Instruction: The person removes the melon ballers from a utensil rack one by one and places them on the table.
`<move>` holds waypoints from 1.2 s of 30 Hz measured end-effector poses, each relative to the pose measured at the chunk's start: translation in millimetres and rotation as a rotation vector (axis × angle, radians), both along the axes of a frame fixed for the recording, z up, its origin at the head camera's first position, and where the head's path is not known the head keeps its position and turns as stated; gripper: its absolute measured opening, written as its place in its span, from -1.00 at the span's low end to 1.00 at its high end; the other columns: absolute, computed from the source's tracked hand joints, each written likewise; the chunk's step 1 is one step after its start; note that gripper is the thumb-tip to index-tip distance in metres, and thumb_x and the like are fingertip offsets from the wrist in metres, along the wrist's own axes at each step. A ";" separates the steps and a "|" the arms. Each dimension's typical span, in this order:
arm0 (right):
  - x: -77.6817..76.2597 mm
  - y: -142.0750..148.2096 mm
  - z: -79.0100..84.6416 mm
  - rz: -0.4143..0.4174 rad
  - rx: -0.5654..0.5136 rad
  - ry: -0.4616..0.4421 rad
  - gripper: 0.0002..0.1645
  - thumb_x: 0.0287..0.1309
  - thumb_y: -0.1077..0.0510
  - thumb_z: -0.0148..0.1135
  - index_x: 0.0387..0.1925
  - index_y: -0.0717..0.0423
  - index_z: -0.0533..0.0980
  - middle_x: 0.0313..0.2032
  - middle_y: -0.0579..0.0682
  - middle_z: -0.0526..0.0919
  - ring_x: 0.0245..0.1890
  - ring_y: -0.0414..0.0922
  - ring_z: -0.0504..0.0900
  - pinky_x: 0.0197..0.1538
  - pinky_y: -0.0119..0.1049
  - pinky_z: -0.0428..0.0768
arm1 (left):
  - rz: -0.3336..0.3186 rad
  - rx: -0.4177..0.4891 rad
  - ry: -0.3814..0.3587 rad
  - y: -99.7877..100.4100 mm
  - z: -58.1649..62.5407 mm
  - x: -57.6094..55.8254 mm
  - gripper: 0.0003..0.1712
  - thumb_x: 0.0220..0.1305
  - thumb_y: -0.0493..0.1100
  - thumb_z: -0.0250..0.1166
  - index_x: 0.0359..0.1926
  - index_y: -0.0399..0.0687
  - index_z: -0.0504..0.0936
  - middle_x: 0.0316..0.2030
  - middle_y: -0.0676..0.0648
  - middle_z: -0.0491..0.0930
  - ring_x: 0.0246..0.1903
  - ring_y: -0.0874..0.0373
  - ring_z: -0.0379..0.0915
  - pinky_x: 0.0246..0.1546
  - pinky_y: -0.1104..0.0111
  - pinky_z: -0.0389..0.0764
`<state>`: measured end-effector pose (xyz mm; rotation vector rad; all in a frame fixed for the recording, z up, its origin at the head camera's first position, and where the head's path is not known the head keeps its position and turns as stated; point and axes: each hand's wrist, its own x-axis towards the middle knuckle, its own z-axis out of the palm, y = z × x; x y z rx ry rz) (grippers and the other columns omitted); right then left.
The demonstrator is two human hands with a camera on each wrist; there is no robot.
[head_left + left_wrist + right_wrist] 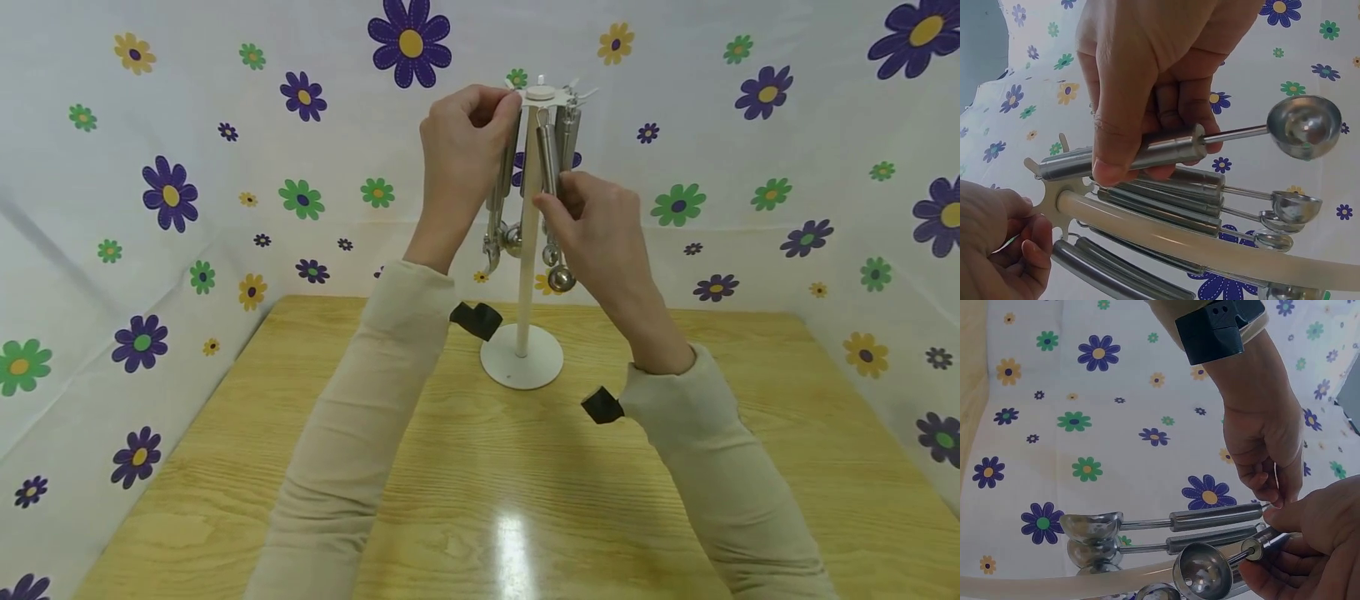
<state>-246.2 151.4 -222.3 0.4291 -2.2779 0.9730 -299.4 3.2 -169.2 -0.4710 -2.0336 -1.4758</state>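
My right hand (600, 221) pinches the tubular handle of a round-bowled metal scoop (1305, 128), its bowl hanging downward. The handle's ring end is close under the top disc of a white utensil stand (522, 358); whether it hangs from a prong I cannot tell. At that disc, my left hand (468, 142) pinches the edge or a prong of the stand between thumb and forefinger; the exact contact is hidden. More metal scoops (1297, 207) with tubular handles hang around the pole. Below the left hand, another metal utensil (491, 250) hangs on the left side.
The stand's round base rests on a wood-grain table (420, 500). A white cloth (225, 208) printed with flowers surrounds the table at back and sides. Black wrist mounts (602, 406) stick out from both sleeves.
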 end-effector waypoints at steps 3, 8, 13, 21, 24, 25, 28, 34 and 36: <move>0.6 0.3 0.2 0.007 -0.005 -0.005 -0.69 0.45 0.15 0.27 -0.02 0.37 0.66 -0.26 0.21 0.77 -0.40 0.01 0.65 -0.33 -0.53 0.46 | -0.007 0.002 0.001 -1.6 -0.6 -0.8 -0.76 0.50 -0.14 0.29 -0.06 -0.22 0.76 -0.30 -0.07 0.70 -0.38 0.24 0.50 -0.28 0.50 0.50; 3.5 0.8 0.5 0.031 -0.036 -0.019 -0.69 0.45 0.15 0.28 -0.03 0.36 0.66 -0.31 0.21 0.73 -0.41 -0.01 0.59 -0.34 -0.50 0.46 | -0.037 0.008 -0.002 -5.1 -1.5 -2.9 -0.78 0.49 -0.16 0.29 -0.10 -0.24 0.73 -0.30 -0.05 0.69 -0.35 0.23 0.50 -0.25 0.49 0.51; 6.7 1.4 2.1 0.051 -0.052 -0.032 -0.70 0.43 0.16 0.30 -0.04 0.36 0.67 -0.32 0.20 0.73 -0.42 -0.03 0.57 -0.35 -0.51 0.47 | -0.065 0.010 -0.018 -8.4 -2.0 -4.6 -0.79 0.49 -0.17 0.30 -0.11 -0.25 0.73 -0.34 -0.03 0.66 -0.35 0.21 0.50 -0.23 0.47 0.52; 16.1 2.4 5.0 0.058 -0.052 -0.061 -0.70 0.42 0.15 0.31 -0.02 0.33 0.68 -0.32 0.18 0.72 -0.42 -0.04 0.54 -0.35 -0.47 0.46 | -0.095 0.036 -0.056 -9.3 -0.5 -5.8 -0.78 0.49 -0.17 0.29 -0.10 -0.26 0.73 -0.39 0.00 0.62 -0.41 0.18 0.50 -0.27 0.43 0.55; 19.9 3.2 3.2 0.066 -0.057 -0.068 -0.68 0.42 0.13 0.32 0.01 0.32 0.67 -0.31 0.17 0.73 -0.41 -0.06 0.55 -0.33 -0.47 0.47 | -0.101 0.050 -0.064 -9.5 0.3 -6.1 -0.79 0.49 -0.17 0.30 -0.10 -0.26 0.73 -0.40 0.00 0.61 -0.42 0.18 0.49 -0.28 0.43 0.54; 21.2 3.9 2.4 0.069 -0.059 -0.069 -0.67 0.41 0.13 0.32 0.02 0.31 0.67 -0.30 0.16 0.73 -0.41 -0.07 0.55 -0.33 -0.48 0.48 | -0.103 0.053 -0.065 -9.4 0.5 -6.1 -0.79 0.49 -0.17 0.30 -0.10 -0.26 0.73 -0.40 0.00 0.61 -0.42 0.18 0.49 -0.28 0.42 0.54; 23.8 7.2 -0.7 0.079 -0.071 -0.066 -0.67 0.41 0.12 0.33 0.03 0.30 0.67 -0.31 0.15 0.73 -0.42 -0.07 0.55 -0.34 -0.48 0.48 | -0.112 0.063 -0.071 -8.9 0.9 -5.5 -0.80 0.48 -0.18 0.30 -0.11 -0.26 0.72 -0.40 0.00 0.61 -0.41 0.18 0.49 -0.27 0.42 0.54; 28.7 17.0 -9.8 0.066 -0.070 -0.092 -0.68 0.38 0.12 0.36 0.00 0.29 0.69 -0.28 0.15 0.75 -0.39 -0.07 0.59 -0.30 -0.50 0.50 | -0.124 0.077 -0.076 -5.5 1.5 -4.2 -0.81 0.47 -0.18 0.30 -0.11 -0.25 0.72 -0.38 -0.01 0.62 -0.41 0.18 0.50 -0.26 0.42 0.55; 30.8 20.9 -14.5 0.061 -0.066 -0.112 -0.68 0.38 0.12 0.36 -0.01 0.29 0.69 -0.26 0.15 0.76 -0.37 -0.06 0.62 -0.28 -0.51 0.52 | -0.129 0.077 -0.078 -4.2 1.4 -4.1 -0.81 0.48 -0.18 0.30 -0.11 -0.25 0.72 -0.38 -0.01 0.62 -0.41 0.18 0.50 -0.26 0.43 0.55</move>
